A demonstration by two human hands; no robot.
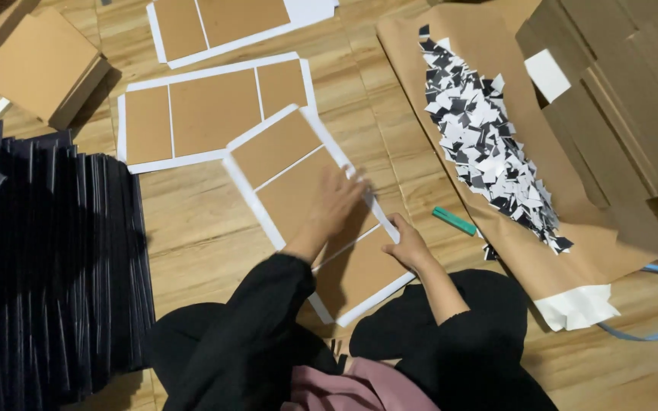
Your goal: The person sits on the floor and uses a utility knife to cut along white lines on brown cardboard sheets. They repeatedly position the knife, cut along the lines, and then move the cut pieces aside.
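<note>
Brown cardboard panels glued on a white paper sheet [298, 190], pressed flat under left hand [338, 199], fingers spread; right hand [407, 242] pinching its near edge. Beyond left hand, two finished sheets [207, 110] on wooden floor [192, 221]; right of right hand, green marker [454, 221].

both hands [334, 199] [407, 242] press a white sheet [247, 188] with brown panels.

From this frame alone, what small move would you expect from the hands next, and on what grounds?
Probably a pressing stroke of the left hand down the middle brown panel. It lies flat on the white sheet with brown panels, while the right hand pinches the sheet's right edge. Two similar sheets already lie flat beyond it on the wooden floor.
</note>
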